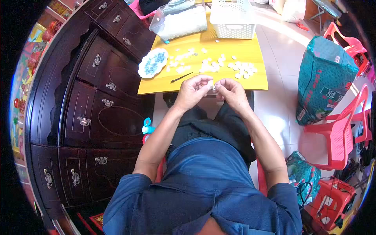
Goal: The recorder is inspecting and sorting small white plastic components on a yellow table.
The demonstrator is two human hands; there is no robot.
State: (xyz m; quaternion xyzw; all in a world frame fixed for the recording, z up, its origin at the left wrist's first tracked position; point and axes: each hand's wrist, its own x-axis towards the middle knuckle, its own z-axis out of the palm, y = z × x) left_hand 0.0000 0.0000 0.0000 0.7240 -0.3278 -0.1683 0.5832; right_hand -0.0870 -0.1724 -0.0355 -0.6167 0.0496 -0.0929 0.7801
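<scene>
My left hand (192,91) and my right hand (232,93) meet just off the near edge of the yellow table (156,87). Between their fingertips is a small white piece (212,87), pinched from both sides; its exact kind is too small to tell. Beyond my hands, many small round white pieces (243,70) lie loose on the tabletop, in a looser scatter at the left and a tighter group at the right. A thin black stick-like tool (181,77) rests near my left hand. A scalloped white plate (141,69) holds small blue pieces.
At the table's far side stand a clear bin (157,28) full of white pieces and a white perforated basket (232,31). A dark wooden cabinet (109,78) runs along the left. Right of the table are a large teal bag (323,78) and pink plastic chairs (338,145).
</scene>
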